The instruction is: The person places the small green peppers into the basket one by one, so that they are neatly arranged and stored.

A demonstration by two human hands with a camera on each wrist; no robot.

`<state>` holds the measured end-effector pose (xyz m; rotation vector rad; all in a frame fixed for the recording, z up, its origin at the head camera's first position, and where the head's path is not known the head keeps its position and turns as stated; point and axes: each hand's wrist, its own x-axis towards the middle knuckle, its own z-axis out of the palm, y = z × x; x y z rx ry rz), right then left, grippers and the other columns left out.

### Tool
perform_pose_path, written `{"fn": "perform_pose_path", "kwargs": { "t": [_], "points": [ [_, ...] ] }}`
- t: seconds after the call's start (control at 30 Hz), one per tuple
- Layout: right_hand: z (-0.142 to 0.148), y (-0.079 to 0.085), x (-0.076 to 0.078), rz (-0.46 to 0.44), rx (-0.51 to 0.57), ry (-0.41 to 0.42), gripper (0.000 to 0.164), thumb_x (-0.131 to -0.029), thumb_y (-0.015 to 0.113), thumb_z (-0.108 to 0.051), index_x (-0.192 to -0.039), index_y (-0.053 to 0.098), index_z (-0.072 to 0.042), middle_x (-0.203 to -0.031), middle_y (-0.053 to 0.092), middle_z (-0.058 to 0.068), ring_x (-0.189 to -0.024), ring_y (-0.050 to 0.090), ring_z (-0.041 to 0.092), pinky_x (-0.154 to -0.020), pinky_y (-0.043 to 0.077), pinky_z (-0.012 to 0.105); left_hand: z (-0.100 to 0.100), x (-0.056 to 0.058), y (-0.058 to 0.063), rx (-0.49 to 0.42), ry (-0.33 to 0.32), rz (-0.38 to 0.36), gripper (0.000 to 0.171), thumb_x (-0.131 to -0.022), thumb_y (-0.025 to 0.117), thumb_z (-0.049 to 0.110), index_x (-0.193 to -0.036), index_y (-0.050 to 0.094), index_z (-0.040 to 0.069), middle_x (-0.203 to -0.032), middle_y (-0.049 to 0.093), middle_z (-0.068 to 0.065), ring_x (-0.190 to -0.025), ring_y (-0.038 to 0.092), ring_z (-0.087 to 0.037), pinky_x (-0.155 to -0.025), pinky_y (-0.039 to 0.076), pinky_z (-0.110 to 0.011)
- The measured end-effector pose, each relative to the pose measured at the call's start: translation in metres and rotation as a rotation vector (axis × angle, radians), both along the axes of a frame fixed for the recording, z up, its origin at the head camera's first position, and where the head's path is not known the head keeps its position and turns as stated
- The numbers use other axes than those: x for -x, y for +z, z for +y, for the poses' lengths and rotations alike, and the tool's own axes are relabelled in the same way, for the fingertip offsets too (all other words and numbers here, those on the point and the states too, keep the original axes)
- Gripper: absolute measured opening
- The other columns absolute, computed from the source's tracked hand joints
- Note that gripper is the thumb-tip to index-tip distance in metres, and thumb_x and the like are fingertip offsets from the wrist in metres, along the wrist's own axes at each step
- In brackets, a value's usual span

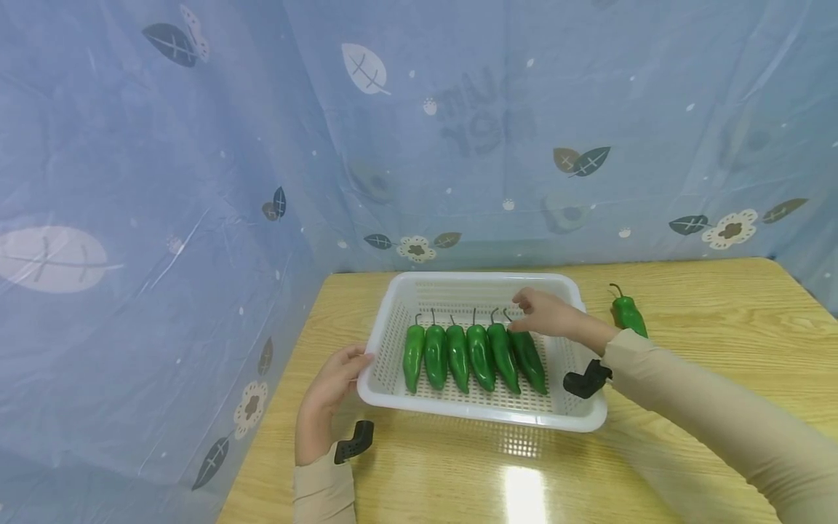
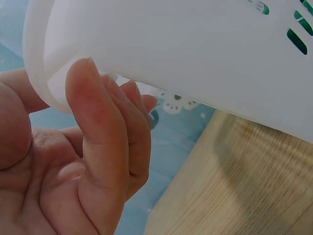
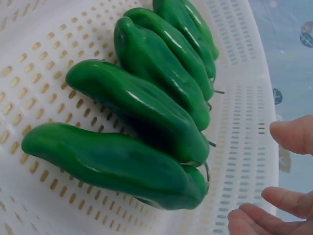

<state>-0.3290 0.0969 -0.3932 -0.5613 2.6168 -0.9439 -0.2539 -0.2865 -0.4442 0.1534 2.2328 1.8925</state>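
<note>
A white perforated plastic basket (image 1: 481,418) holds several green peppers (image 1: 480,356) lying side by side in a row, stems toward the far side. At the basket's left end, my left hand (image 1: 337,378) grips the rim (image 2: 36,54) between thumb and fingers. My right hand (image 1: 546,313) hovers over the basket's far right part, just by the stem of the rightmost pepper (image 1: 527,360). In the right wrist view its fingers (image 3: 288,200) and thumb are spread apart and hold nothing. That pepper (image 3: 112,164) lies apart from the fingertips.
Another green pepper (image 1: 629,316) lies on the wooden table (image 1: 713,313) right of the basket, partly hidden by my right sleeve. A blue patterned sheet (image 1: 458,145) hangs behind the table and along its left side.
</note>
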Motion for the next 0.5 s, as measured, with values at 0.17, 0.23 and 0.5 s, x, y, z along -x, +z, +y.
{"fn": "perform_pose_path", "kwargs": {
  "t": [0.17,0.23,0.5],
  "points": [
    [0.005,0.008,-0.001,0.012,0.029,-0.019,0.06,-0.092,0.06,-0.025,-0.134,0.039,0.011,-0.136,0.043,0.033,-0.125,0.042,0.046,-0.098,0.042,0.053,-0.001,0.001,0.0,-0.001,-0.008,-0.002,0.041,-0.098,0.049,0.017,-0.127,0.046,-0.013,-0.122,0.055,-0.034,-0.108,0.06,-0.04,-0.08,0.056,-0.036],
    [0.007,0.01,-0.001,0.03,0.036,-0.033,0.058,-0.092,0.06,-0.024,-0.133,0.04,0.01,-0.135,0.045,0.032,-0.124,0.044,0.045,-0.098,0.043,0.051,-0.001,0.001,-0.001,-0.001,-0.014,-0.003,0.042,-0.098,0.049,0.017,-0.127,0.046,-0.013,-0.122,0.055,-0.034,-0.108,0.06,-0.041,-0.08,0.056,-0.036],
    [0.019,0.02,-0.001,0.088,0.107,-0.074,0.056,-0.092,0.06,-0.022,-0.133,0.041,0.012,-0.133,0.047,0.031,-0.121,0.047,0.044,-0.1,0.041,0.052,-0.002,0.001,-0.001,0.002,-0.026,0.005,0.042,-0.099,0.049,0.017,-0.127,0.046,-0.013,-0.122,0.055,-0.033,-0.107,0.061,-0.038,-0.08,0.056,-0.035]
  ]
}}
